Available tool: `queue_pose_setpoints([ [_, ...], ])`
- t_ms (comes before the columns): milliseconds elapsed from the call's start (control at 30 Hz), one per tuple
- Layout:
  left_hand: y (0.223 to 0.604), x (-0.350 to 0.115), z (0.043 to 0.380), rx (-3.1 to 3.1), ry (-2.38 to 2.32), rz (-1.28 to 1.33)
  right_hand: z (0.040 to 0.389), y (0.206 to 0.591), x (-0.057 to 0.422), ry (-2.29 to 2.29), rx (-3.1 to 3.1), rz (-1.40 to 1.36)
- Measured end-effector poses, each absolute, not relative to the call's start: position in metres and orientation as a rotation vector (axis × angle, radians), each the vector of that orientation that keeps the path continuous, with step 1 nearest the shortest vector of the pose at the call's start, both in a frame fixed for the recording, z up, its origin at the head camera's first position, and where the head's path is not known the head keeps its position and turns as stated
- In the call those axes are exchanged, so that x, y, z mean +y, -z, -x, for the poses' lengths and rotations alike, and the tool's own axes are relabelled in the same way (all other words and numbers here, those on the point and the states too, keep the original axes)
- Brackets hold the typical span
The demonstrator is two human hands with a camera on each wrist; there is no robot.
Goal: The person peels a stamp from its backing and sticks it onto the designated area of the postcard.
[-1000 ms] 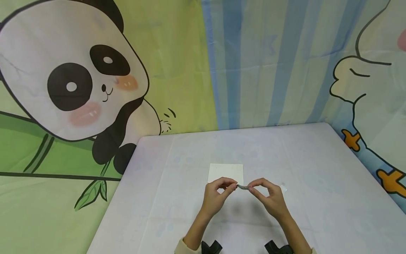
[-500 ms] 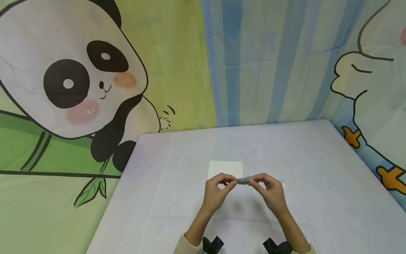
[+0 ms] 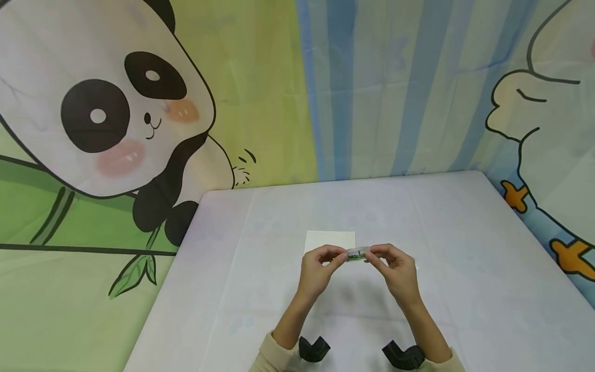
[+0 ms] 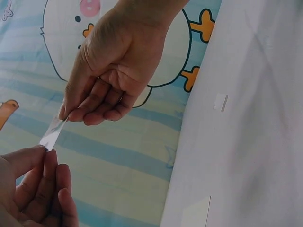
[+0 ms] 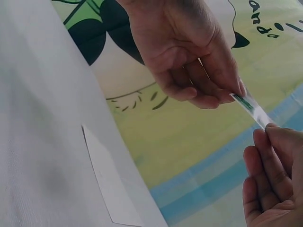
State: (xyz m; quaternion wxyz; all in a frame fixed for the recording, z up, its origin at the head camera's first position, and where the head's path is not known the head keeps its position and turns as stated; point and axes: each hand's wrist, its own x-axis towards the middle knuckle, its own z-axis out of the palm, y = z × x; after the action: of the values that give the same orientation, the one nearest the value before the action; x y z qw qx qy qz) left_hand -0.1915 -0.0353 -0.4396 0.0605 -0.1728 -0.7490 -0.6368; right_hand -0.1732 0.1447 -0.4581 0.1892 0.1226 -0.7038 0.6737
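Observation:
Above the table, both hands hold a small clear strip with green print [image 3: 358, 253] stretched level between them. My left hand [image 3: 315, 273] pinches its left end between thumb and index finger, and my right hand [image 3: 397, 274] pinches the right end the same way. Up close in the left wrist view, the strip [image 4: 53, 133] looks thin, flat and shiny. Green marks lie near the left hand's end of the strip [image 5: 253, 108] in the right wrist view. Both ends are partly hidden under the fingertips.
A white square card [image 3: 329, 238] lies flat on the white-covered table [image 3: 251, 289] behind the hands. Farther right is a small pale piece with a grey edge [image 4: 221, 102]. A cartoon-printed cloth [image 3: 260, 103] hangs behind the table. Black wrist mounts [image 3: 314, 350] sit at both wrists.
Both hands have risen slightly in the head view with the strip. It has turned from nearly edge-on to show its green-printed face.

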Motion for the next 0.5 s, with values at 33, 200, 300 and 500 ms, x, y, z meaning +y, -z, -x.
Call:
queue_pose_setpoints([
  [33,0.44,-0.036,0.192,-2.275,1.935,0.509,0.173,0.458,0.144,-1.898,-1.982,-0.328],
  [200,0.455,-0.038,0.206,-2.304,1.863,0.467,0.181,0.466,0.143,-1.849,-2.065,-0.231],
  [300,0.461,-0.039,0.221,-2.328,1.765,0.458,0.201,0.488,0.146,-1.723,-2.151,-0.222],
  [500,0.465,-0.04,0.252,-2.367,1.606,0.428,0.24,0.494,0.146,-1.493,-2.309,-0.25],
])
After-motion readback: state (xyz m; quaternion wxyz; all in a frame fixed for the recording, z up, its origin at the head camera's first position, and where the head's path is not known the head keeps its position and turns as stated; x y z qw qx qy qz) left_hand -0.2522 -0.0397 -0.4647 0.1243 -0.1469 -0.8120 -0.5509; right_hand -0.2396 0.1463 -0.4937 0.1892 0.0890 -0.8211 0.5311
